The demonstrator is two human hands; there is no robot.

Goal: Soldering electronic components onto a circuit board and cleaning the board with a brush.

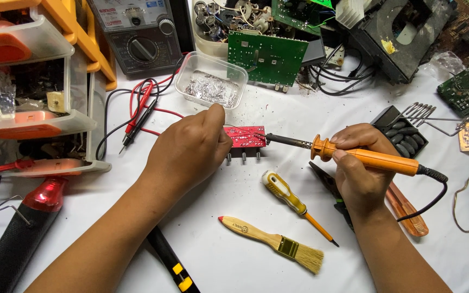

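Observation:
My left hand (191, 149) rests on the white table and holds the left end of a small red circuit board (245, 136) with several knob shafts sticking out of its near edge. My right hand (356, 168) grips the orange handle of a soldering iron (348, 153). Its dark tip touches the right edge of the red board. The iron's black cord (432, 198) curls away to the right.
A yellow screwdriver (291, 199) and a wooden brush (270, 237) lie in front of the board. Behind it stand a clear tub of small parts (211, 81), a green circuit board (267, 57), a multimeter (139, 35) with red and black probes, and an orange drawer unit (33, 81) at left.

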